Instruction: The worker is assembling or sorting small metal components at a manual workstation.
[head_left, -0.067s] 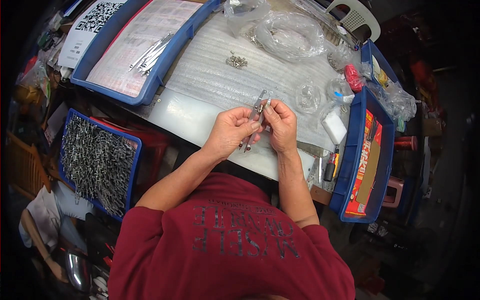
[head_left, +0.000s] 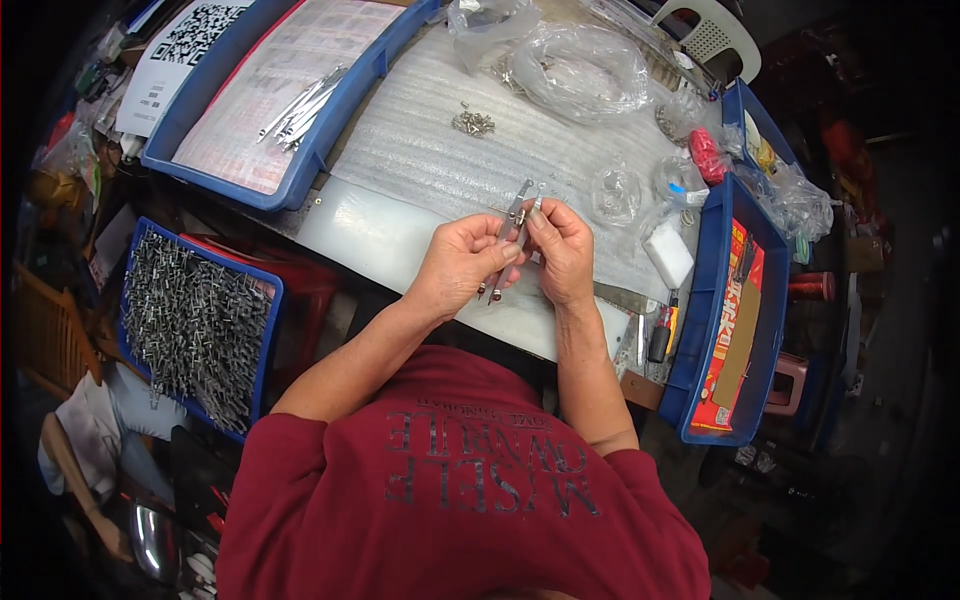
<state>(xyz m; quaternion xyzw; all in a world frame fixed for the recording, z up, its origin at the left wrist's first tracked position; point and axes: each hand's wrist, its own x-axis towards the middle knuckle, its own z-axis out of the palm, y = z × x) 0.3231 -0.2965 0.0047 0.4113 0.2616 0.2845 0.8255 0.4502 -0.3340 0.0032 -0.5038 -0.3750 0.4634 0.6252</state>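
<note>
The 2 hands work together: the left hand (head_left: pixel 455 262) pinches between thumb and fingers, the right hand (head_left: pixel 565 255) likewise, both gripping 2 slim metal strips (head_left: pixel 510 222). Whether these are joined, I cannot tell. They slant over the right part of the white board (head_left: pixel 370 225). Beyond the board lies 1 pile of small fittings (head_left: pixel 473 123), too many to count; right of it, 1 white block (head_left: pixel 668 255) and 1 screwdriver (head_left: pixel 660 335). Of 4 blue containers, 2 sit left of the board, 2 right; the lower left crate (head_left: pixel 276 310) is heaped with metal parts. Hands and strips show no visible shift from the earlier frame. The board's near edge passes under the forearms; beyond it, the foam sheet (head_left: pixel 410 150) offers room toward the pile.
</note>
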